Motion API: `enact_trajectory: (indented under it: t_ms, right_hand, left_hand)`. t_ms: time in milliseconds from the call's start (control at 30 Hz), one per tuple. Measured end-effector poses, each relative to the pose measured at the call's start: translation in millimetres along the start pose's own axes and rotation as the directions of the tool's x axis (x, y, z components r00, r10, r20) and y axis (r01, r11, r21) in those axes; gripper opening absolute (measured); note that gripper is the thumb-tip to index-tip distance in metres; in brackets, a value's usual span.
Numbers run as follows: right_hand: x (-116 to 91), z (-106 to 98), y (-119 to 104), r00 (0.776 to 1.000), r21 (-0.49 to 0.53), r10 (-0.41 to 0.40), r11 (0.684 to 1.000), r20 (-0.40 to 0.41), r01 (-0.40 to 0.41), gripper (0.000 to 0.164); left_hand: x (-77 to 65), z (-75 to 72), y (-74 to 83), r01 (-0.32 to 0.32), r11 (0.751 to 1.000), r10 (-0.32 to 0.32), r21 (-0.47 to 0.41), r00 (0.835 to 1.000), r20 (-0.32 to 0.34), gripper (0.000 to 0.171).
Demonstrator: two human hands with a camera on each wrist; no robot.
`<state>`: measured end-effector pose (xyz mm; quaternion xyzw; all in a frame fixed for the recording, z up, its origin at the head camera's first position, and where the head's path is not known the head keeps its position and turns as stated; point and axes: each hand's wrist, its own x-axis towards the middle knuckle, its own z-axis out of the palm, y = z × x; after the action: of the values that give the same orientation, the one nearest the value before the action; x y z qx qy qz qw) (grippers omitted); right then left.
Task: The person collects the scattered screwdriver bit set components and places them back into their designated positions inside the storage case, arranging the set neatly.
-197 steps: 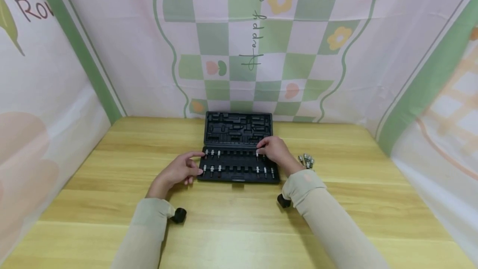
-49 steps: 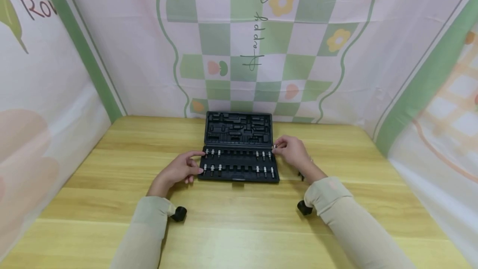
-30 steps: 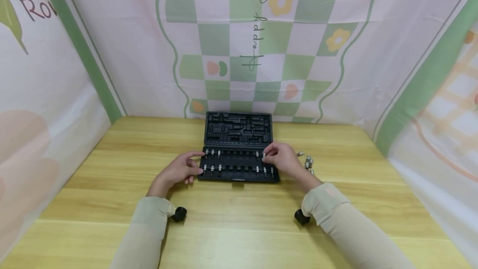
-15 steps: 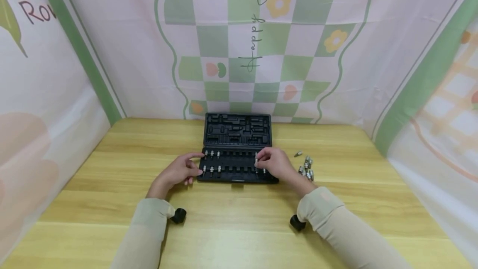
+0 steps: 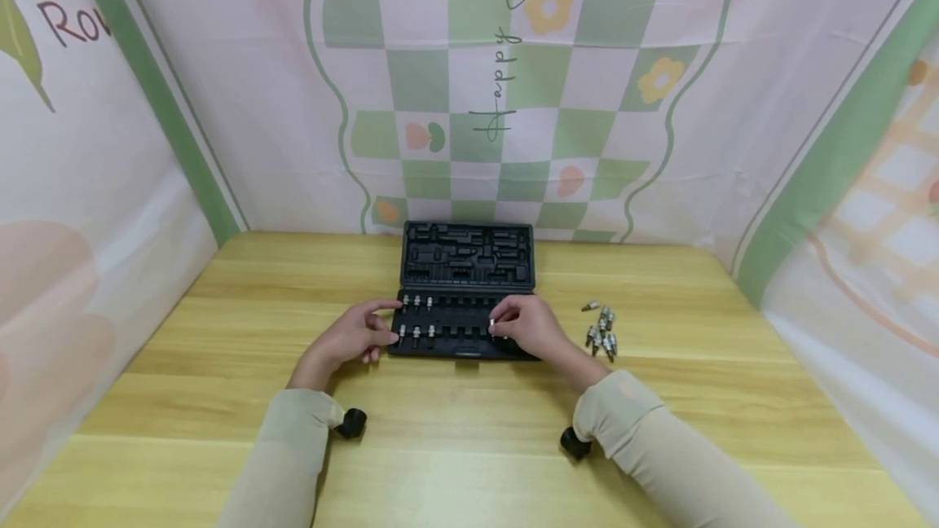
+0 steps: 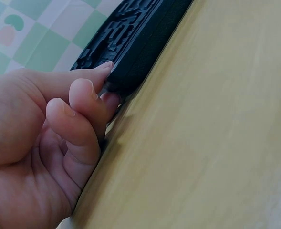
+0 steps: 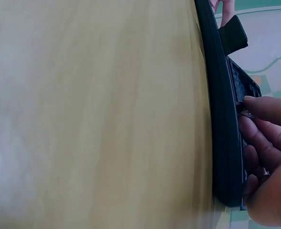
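A black tool case lies open on the wooden table, its moulded lid tilted back. Bit sockets, small and silver with dark tips, stand in two rows at its left end. My left hand holds the case's left edge; the left wrist view shows the thumb on the corner and the other fingers curled beside it. My right hand pinches a bit socket between thumb and fingertips, over the front row right of the middle. That hand covers the case's right end.
Several loose bit sockets lie in a pile on the table, right of the case. One more loose bit socket lies just behind them. A patterned cloth hangs behind the table.
My right hand goes from right of the case to the rear row, then left and forward to the front row, with a bit socket in its fingertips. My left hand stays in place.
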<state>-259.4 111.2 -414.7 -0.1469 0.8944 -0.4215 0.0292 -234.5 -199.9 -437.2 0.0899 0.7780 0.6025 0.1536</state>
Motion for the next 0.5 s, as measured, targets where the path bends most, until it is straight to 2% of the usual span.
enact_trajectory:
  t_ms: [500]
  right_hand:
    - [1.4,1.7,0.9,0.999,-0.065,-0.005,0.998,0.036,0.007,0.004]
  left_hand:
    - [0.4,0.7,-0.3,0.017,1.0,-0.017,0.0,1.0,-0.004,0.06]
